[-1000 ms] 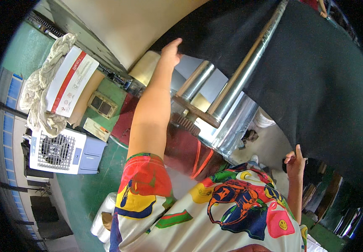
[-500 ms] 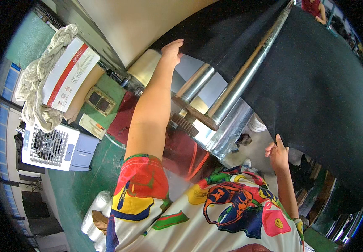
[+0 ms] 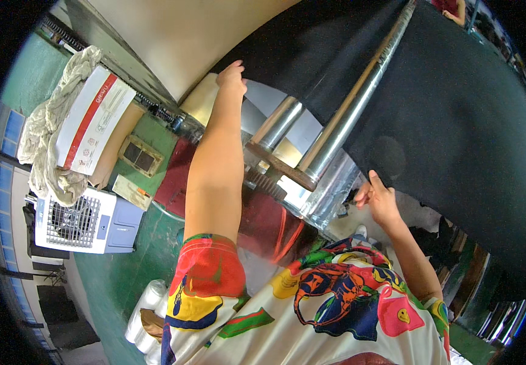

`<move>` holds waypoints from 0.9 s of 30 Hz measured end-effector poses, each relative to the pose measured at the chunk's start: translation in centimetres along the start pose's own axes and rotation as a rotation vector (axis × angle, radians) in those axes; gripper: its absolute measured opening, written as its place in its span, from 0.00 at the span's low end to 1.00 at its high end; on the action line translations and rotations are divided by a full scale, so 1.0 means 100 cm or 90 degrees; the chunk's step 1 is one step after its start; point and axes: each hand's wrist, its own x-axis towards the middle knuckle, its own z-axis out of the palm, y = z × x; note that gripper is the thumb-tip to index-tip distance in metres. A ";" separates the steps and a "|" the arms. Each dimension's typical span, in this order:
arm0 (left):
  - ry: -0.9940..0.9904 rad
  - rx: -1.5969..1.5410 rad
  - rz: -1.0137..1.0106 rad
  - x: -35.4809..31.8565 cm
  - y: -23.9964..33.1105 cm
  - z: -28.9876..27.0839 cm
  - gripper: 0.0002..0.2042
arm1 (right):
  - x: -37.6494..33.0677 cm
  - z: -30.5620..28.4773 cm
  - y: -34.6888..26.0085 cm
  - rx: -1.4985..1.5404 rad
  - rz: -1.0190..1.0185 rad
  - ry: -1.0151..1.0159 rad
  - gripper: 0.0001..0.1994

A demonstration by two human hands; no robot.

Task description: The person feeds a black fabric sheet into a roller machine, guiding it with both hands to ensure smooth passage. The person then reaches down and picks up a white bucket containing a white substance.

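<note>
A wide sheet of black fabric (image 3: pixel 445 121) spreads over the far and right side. My left hand (image 3: pixel 232 77) is at its far left edge, fingers closed together on the border. Near the fabric's lower edge is my right hand (image 3: pixel 379 201), index finger stretched out and the other fingers loosely bent; the fingertip meets or nearly meets the edge. Between my hands, a long shiny metal roller (image 3: pixel 360 91) slants away across the fabric. Beside it are a shorter metal roller (image 3: pixel 279 123) and a foil-like silver roll (image 3: pixel 333 188). A toothed gear (image 3: pixel 264 182) sits at their near end.
At the left stand a white-and-red carton (image 3: pixel 95 121) draped with pale cloth (image 3: pixel 50 131) and a grey-white air cooler (image 3: pixel 86 219). Clear-wrapped rolls (image 3: pixel 147 310) lie on the green floor (image 3: pixel 104 286). A person in red (image 3: pixel 451 11) is at the far right.
My left hand has shifted left along the fabric's edge, its fingers more curled. My right hand has moved left and farther from me. The view has shifted slightly.
</note>
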 end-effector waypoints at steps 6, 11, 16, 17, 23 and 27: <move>0.083 -0.053 -0.050 -0.001 0.004 0.005 0.11 | 0.020 0.023 0.003 0.058 0.044 -0.080 0.29; 0.012 0.098 0.003 -0.017 0.004 0.012 0.09 | 0.034 0.038 -0.005 0.053 0.007 -0.109 0.28; -0.006 0.032 -0.068 -0.008 0.005 0.013 0.12 | 0.048 0.065 -0.012 -0.041 -0.098 -0.135 0.22; -0.066 0.074 -0.076 -0.005 0.000 0.017 0.12 | 0.057 0.063 -0.005 -0.023 -0.104 -0.155 0.19; -0.003 0.046 -0.041 -0.013 -0.001 0.020 0.15 | 0.081 0.049 0.013 0.042 -0.024 -0.293 0.12; -0.080 0.032 -0.073 0.007 -0.011 0.004 0.13 | 0.046 0.027 -0.008 0.023 -0.004 -0.284 0.24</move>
